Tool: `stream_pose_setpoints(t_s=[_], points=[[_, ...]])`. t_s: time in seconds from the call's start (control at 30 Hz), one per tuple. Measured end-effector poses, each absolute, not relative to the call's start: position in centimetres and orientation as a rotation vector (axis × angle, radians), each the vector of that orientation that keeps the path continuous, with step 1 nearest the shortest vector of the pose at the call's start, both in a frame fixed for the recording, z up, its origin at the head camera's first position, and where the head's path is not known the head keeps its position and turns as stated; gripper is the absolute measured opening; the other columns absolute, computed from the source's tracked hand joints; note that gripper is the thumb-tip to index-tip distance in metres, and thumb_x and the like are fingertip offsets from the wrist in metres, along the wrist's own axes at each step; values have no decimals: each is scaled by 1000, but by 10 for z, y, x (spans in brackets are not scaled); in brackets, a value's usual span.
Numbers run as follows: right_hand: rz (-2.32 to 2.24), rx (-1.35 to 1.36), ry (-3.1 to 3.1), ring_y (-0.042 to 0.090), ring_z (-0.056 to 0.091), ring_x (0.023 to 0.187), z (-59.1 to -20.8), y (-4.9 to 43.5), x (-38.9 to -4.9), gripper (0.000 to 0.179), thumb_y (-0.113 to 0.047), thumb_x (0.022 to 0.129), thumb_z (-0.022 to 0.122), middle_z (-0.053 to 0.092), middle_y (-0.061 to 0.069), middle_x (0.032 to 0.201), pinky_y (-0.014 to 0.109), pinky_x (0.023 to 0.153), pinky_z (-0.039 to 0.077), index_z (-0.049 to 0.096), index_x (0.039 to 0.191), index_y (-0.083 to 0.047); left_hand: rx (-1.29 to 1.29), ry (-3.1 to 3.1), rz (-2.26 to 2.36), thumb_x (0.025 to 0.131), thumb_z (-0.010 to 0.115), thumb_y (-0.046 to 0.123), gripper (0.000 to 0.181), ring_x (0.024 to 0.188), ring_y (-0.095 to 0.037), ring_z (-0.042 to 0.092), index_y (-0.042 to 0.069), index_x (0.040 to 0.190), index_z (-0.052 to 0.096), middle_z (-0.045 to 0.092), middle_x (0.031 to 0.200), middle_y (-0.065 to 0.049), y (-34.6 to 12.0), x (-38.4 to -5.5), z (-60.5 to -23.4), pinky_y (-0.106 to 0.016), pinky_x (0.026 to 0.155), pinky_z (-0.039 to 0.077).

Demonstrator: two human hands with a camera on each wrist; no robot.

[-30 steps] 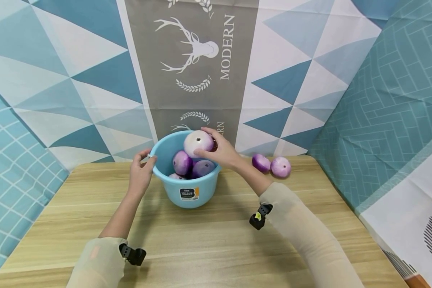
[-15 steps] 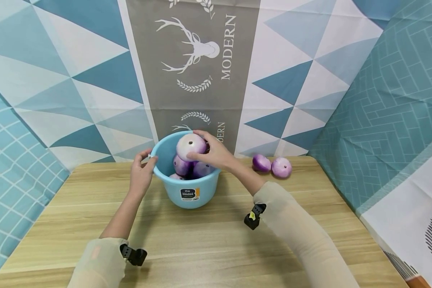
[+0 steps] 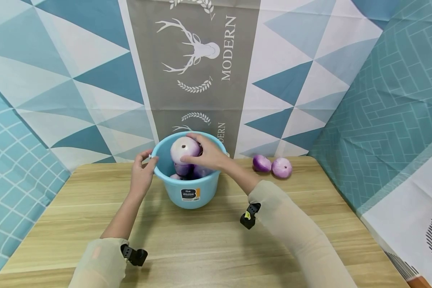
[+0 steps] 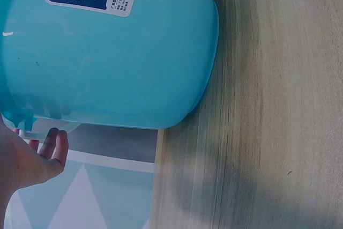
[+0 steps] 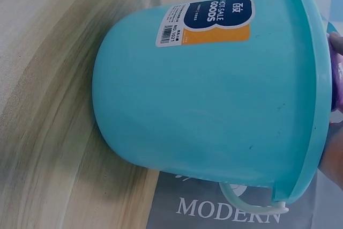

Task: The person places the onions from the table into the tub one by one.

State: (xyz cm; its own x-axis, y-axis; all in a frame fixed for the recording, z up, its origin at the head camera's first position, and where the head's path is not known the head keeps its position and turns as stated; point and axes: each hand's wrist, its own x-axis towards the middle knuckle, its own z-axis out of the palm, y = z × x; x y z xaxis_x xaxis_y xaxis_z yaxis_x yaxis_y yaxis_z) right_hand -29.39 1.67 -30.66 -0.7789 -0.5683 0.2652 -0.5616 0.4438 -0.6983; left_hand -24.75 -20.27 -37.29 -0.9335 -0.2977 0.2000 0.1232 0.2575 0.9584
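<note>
A light blue plastic bucket (image 3: 173, 191) stands upright near the back of the table. My left hand (image 3: 141, 176) grips its rim on the left, by the handle joint; the left wrist view shows that hand's curled fingers (image 4: 60, 146) beside the pale handle. With the thumb in front and fingers behind, my right hand (image 3: 210, 155) holds a purple-and-white onion (image 3: 181, 149) inside the bucket's mouth. Several purple onions (image 3: 201, 171) lie below it, partly covered. In the right wrist view the bucket wall (image 5: 214, 89) hides most of the right hand and the onion.
Two more purple onions, one darker (image 3: 261, 163) and one paler (image 3: 282, 168), lie side by side at the table's back right. The wooden table (image 3: 201, 248) ends at a patterned cloth (image 3: 192, 98) behind the bucket. Another cloth hangs at the right.
My right hand has carried its onion left and slightly down, further into the bucket, over the other onions. My left hand stays on the rim, and the bucket has hardly moved.
</note>
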Motion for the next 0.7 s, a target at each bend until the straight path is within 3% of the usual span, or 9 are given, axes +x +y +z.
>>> stream_pose_setpoints(t_s=[0.7], points=[[-1041, -1141, 2626, 19, 52, 116, -312, 2, -296, 80, -42, 80, 70, 48, 8, 136, 35, 97, 45, 32, 145, -16, 135, -2183, -1746, 94, 49, 32, 49, 108, -19, 51, 8, 137, 42, 38, 143, -8, -204, -248, -374, -10, 71, 45]])
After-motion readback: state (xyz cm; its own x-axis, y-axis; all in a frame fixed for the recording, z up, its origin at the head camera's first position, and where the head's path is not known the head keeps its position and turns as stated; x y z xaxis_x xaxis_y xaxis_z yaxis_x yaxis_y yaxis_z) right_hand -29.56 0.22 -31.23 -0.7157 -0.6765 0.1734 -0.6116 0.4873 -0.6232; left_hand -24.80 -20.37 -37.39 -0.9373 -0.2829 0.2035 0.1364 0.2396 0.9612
